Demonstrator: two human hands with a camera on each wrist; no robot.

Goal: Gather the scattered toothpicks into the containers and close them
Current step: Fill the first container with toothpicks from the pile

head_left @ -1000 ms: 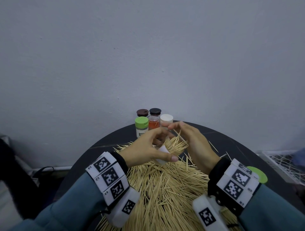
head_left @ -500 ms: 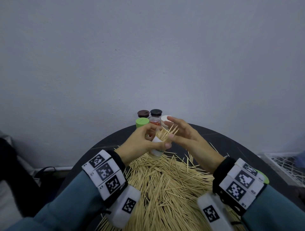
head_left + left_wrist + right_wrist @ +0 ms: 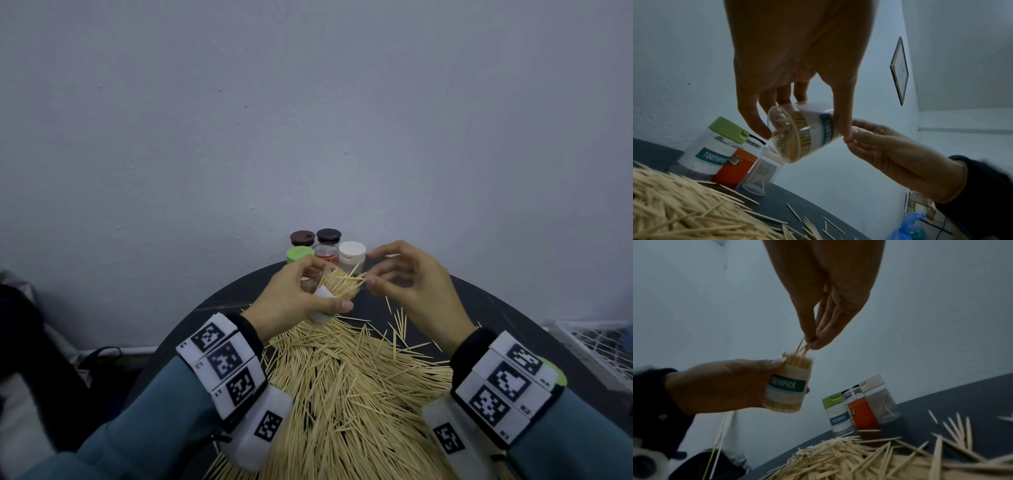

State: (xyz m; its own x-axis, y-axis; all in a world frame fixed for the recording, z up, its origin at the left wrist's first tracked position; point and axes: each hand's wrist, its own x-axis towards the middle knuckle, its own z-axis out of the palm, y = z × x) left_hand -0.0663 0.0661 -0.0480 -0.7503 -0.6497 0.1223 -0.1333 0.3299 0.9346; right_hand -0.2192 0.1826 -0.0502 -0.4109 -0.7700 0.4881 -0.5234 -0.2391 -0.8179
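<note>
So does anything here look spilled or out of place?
Yes. A big heap of toothpicks lies spilled across the dark table, with strays at its edges. The jar in the left hand is packed, and a few sticks jut crookedly from its open top where the right hand pinches them.

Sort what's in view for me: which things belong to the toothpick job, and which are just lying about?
In the job:
left hand gripping the open toothpick container
right hand pinching a few toothpicks
toothpick pile
lidded containers at the back
loose green lid

Lying about:
wire basket
blue plastic bag
wall frame
</note>
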